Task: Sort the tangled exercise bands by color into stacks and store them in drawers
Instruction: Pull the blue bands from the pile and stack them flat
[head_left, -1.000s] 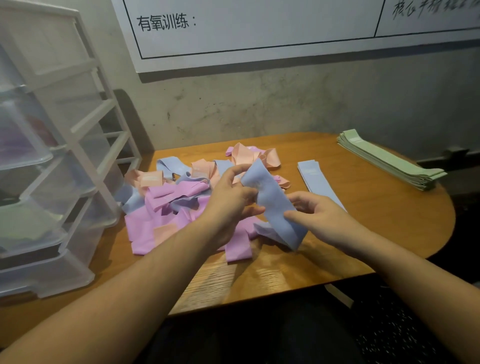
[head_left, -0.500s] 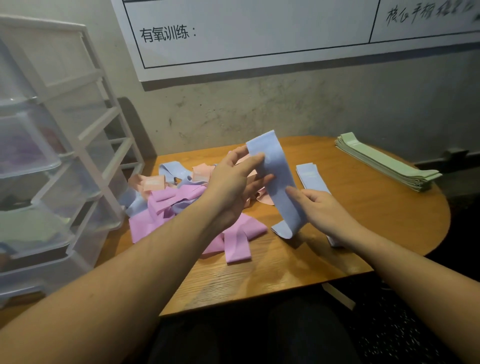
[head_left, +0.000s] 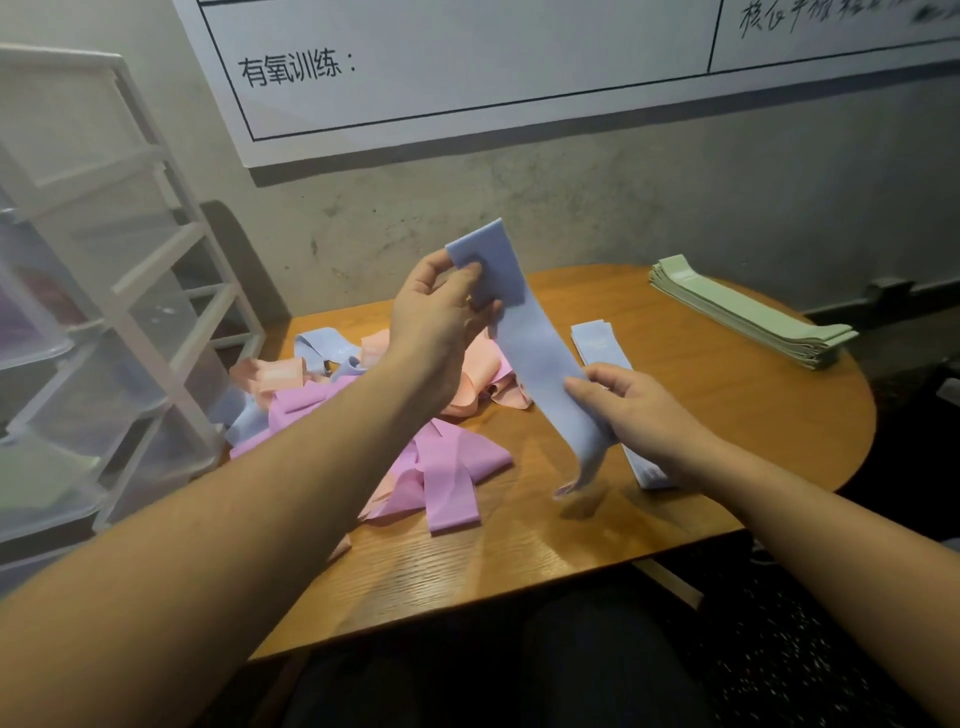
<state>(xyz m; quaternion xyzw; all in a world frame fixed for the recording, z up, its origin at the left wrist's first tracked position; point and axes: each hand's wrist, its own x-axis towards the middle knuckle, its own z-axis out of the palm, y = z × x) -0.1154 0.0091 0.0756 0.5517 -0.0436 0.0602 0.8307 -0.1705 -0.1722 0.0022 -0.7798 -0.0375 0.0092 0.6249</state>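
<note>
Since the earlier frame, left hand (head_left: 441, 317) has risen with the top end of the blue band (head_left: 535, 353); band now pulled free of the tangled pile (head_left: 410, 415) and stretched taut above the table (head_left: 727, 415).

Head view: left hand pinches band's upper end between thumb and fingers, at 12 o'clock from table centre. Right hand (head_left: 639, 410) pinches band lower down, at 3 o'clock of the pile; free tail hangs below it, blurred. Pile of pink, purple and blue bands lies at 9 o'clock on the table. Blue stack (head_left: 597, 345) lies flat just behind the right hand. Green stack (head_left: 748, 312) at 2 o'clock near the table's edge. Drawer unit (head_left: 104, 291) stands at far 9 o'clock.
</note>
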